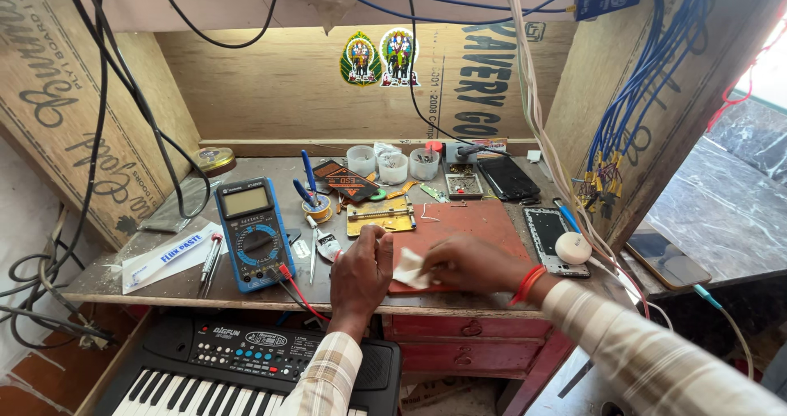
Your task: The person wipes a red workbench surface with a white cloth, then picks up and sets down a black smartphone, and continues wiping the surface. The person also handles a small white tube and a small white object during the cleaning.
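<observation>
Plywood walls [270, 88] close in the workbench [164, 277], their printed lettering cut off by the picture's edges and by hanging black cables [106, 96]. At 12 o'clock on the back wall sit two small leaf-shaped stickers [379, 57], green-rimmed with tiny figures too small to make out. A keyboard [221, 367] at 7 o'clock is cropped by the lower edge. A red mat [467, 223] lies at the bench's middle, its near edge hidden by both hands. At 9 o'clock from the mat stands a blue multimeter [254, 234]; further left lies a long white box [168, 256] with blue lettering. A phone frame [548, 227] lies at 3 o'clock of the mat, partly under a white round puck [573, 248].

The left hand [361, 272] is curled in a loose fist on the mat's left edge; what it grips, if anything, is hidden. The right hand [471, 264] lies knuckles up, fingers pinching a small white cloth [410, 270] between the two hands.
</observation>
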### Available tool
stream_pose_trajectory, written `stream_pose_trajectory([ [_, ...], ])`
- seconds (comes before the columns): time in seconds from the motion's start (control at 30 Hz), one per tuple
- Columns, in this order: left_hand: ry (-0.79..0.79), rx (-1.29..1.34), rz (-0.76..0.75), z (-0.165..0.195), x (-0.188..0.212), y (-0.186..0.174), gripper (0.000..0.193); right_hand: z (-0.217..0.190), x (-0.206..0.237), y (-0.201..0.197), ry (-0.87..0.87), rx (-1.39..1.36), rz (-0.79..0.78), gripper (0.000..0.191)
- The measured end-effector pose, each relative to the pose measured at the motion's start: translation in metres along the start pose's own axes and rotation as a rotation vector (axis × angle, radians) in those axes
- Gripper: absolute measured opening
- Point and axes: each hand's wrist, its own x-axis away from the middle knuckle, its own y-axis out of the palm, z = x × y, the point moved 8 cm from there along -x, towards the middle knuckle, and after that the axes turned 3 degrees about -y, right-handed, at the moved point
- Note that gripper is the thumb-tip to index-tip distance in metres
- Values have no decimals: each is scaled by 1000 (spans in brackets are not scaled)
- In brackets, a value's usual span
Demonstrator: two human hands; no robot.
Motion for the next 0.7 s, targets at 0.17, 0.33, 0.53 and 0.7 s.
stream_pose_trajectory([
  [0.17,-2,14,1,1,0,0,37,77,29,-69,506,675,-337,19],
  [0.33,-12,22,4,1,1,1,35,37,7,-102,292,532,89,11],
  [0.53,40,8,42,4,1,-2,33,-13,-9,-12,-7,8,-77,18],
  [0.7,17,22,23,1,1,0,31,34,-2,-25,78,127,-218,29],
])
